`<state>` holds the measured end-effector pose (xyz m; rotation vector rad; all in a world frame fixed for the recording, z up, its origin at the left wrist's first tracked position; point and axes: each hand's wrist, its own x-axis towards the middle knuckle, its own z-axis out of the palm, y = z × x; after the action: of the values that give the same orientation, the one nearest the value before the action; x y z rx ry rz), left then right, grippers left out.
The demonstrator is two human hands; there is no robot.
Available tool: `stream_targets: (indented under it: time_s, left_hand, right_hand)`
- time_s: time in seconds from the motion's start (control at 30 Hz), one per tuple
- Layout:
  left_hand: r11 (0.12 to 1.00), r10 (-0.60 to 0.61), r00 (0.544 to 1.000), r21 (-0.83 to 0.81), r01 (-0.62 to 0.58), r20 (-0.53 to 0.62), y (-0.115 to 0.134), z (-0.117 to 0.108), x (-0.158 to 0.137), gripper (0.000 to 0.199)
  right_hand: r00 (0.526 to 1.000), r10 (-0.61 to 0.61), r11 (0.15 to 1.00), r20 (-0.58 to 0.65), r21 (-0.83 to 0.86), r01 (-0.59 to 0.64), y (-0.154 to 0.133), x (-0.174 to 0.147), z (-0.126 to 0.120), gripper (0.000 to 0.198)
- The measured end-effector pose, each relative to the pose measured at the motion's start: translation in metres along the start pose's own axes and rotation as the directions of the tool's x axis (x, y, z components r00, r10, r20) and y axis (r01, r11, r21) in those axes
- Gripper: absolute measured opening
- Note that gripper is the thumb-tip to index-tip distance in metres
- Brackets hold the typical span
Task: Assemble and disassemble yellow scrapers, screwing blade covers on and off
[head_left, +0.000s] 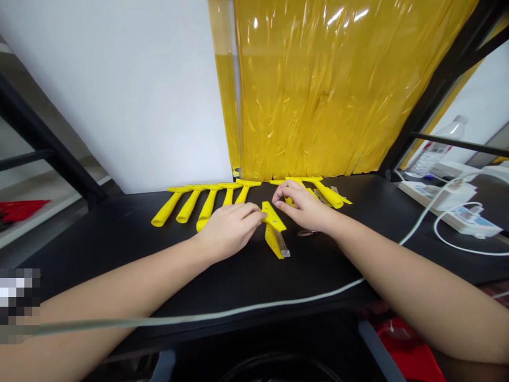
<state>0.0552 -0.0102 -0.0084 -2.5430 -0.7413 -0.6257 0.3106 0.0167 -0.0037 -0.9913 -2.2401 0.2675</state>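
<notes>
My left hand [234,231] is closed, fingertips pinching the edge of a yellow plastic scraper [274,217] with small holes in its plates. A clear strip [284,245] shows between the plates, at the near end. Just right of this scraper, my right hand [298,204] curls its thumb and fingers together; whatever they hold, if anything, is too small to make out. Behind my left hand lies a row of yellow T-shaped scraper handles [186,208], tubes toward me. More yellow handles [330,193] lie behind my right hand, partly covered by it.
A pale cable [246,307] runs across the front of the black table [131,233]. Power strips [457,212] with plugged-in cords and a clear bottle [437,146] stand at the right. Yellow film [318,95] and a white panel [151,90] close off the back.
</notes>
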Motion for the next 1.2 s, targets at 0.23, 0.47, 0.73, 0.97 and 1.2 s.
stream_targets:
  time_s: [0.23, 0.47, 0.73, 0.97, 1.2]
  left_hand:
    - [0.965, -0.259, 0.966, 0.047, 0.259, -0.012, -0.005, -0.004, -0.001, 0.026]
    - [0.964, -0.266, 0.963, 0.032, 0.265, 0.043, -0.001, -0.005, 0.0, 0.028]
    - [0.968, -0.25, 0.964, -0.003, 0.251, 0.09, 0.0, -0.004, -0.001, 0.027]
    - [0.974, -0.226, 0.971, 0.021, 0.225, 0.08, -0.001, -0.003, -0.001, 0.027]
    - [0.973, -0.228, 0.972, 0.048, 0.225, 0.063, -0.002, -0.001, -0.001, 0.026]
  right_hand:
    - [0.933, 0.011, 0.999, 0.361, -0.051, 0.008, 0.005, -0.005, -0.008, 0.011]
    - [0.903, -0.04, 0.995, 0.427, -0.062, 0.073, -0.011, -0.008, -0.006, 0.014]
    - [0.834, -0.097, 0.995, 0.544, 0.066, 0.073, -0.031, -0.019, -0.018, 0.052]
    - [0.841, -0.078, 0.995, 0.535, -0.011, 0.099, -0.029, -0.018, -0.01, 0.041]
    - [0.865, -0.05, 0.974, 0.499, -0.166, 0.152, -0.011, -0.01, -0.002, 0.035]
